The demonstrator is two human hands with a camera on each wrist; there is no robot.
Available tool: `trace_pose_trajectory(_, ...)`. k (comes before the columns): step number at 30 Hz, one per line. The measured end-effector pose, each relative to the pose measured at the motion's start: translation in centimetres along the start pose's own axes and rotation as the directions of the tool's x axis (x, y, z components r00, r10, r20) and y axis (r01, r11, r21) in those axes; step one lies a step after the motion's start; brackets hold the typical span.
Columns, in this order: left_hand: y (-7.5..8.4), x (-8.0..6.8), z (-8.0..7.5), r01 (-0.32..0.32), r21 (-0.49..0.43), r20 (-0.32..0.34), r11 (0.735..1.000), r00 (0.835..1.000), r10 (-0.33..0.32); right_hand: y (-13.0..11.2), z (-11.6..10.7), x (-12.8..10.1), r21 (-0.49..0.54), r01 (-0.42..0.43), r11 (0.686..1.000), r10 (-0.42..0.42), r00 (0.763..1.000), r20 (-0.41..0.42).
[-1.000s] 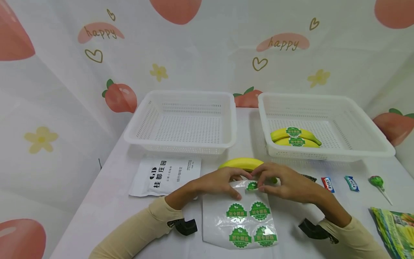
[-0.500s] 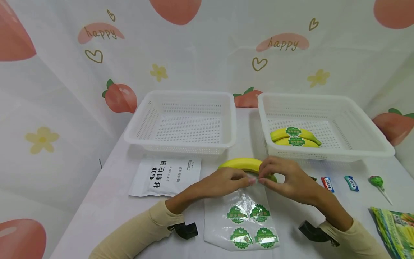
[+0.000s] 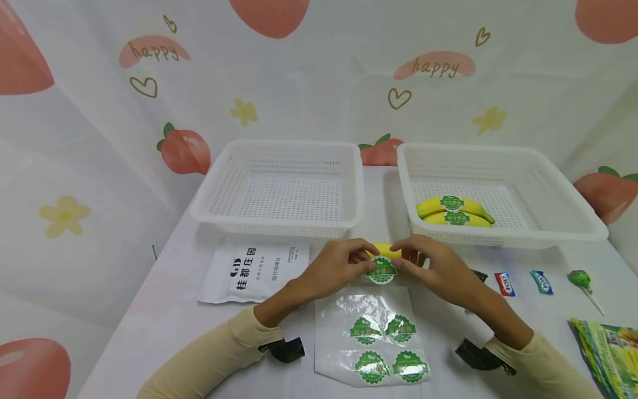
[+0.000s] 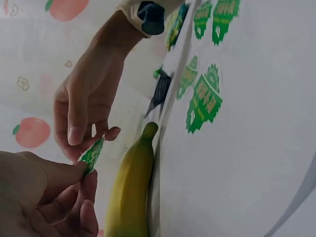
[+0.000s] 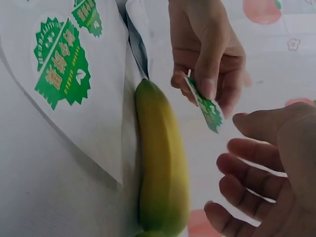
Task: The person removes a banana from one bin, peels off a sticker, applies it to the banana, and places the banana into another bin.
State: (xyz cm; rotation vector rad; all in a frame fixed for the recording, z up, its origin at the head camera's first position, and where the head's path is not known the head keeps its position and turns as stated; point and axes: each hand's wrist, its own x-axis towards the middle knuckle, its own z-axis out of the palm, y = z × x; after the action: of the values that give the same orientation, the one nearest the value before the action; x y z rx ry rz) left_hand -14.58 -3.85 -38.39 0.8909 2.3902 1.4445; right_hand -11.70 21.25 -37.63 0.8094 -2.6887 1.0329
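A white table (image 3: pixel 164 310) stands in front of a pale cloth backdrop (image 3: pixel 319 72) printed with peaches, yellow flowers, hearts and the word "happy". Near the middle of the table, both hands meet over a yellow banana (image 3: pixel 384 249) lying just in front of the two white perforated baskets. The left hand (image 3: pixel 339 269) pinches a round green sticker (image 3: pixel 381 270) at its left edge between thumb and fingers, and the right hand (image 3: pixel 433 266) has its fingertips at the sticker's right edge; in the right wrist view its fingers look loosely curled just beside the sticker, so whether it truly grasps it cannot be told. The sticker is held above the banana, apart from it in the wrist views. Nearer lies a glossy sticker sheet (image 3: pixel 369 338) with four green stickers left on it. The left basket (image 3: pixel 284 185) stands far left; the right basket (image 3: pixel 498 191) holds two labelled bananas (image 3: pixel 456 211). A white printed pouch (image 3: pixel 256 271) lies on the left, and on the right wrapped candies (image 3: pixel 523 282), a green lollipop (image 3: pixel 580 280) and a green packet (image 3: pixel 610 354).
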Motion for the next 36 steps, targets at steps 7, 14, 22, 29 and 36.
trace_pose_trajectory(7, -0.2, 0.9, 0.1, -0.094, 0.114, -0.087, 0.989, 0.991, 0.104, 0.7, 0.8, 0.9, 0.024, -0.074, 0.997, 0.074, 0.997, 0.008)
trace_pose_trajectory(14, -1.0, 1.8, 0.8, -0.090, 0.325, -0.055, 0.941, 0.992, 0.114, 1.2, 1.2, 1.2, 0.018, -0.169, 0.986, 0.169, 0.986, -0.010)
trace_pose_trajectory(22, -1.4, 2.7, 1.2, -0.054, 0.417, -0.049, 0.908, 0.995, 0.081, 1.8, 1.5, 1.5, 0.027, -0.215, 0.976, 0.215, 0.976, -0.015)
trace_pose_trajectory(29, -1.8, 2.7, 1.2, -0.064, 0.404, -0.066, 0.912, 0.993, 0.099, 2.3, 2.0, 1.5, -0.005, -0.155, 0.988, 0.155, 0.987, -0.034)
trace_pose_trajectory(36, -1.6, 2.4, 1.1, -0.040, 0.350, -0.060, 0.936, 0.996, 0.065, 2.1, 2.2, 1.4, -0.053, 0.026, 0.998, -0.027, 0.999, -0.030)
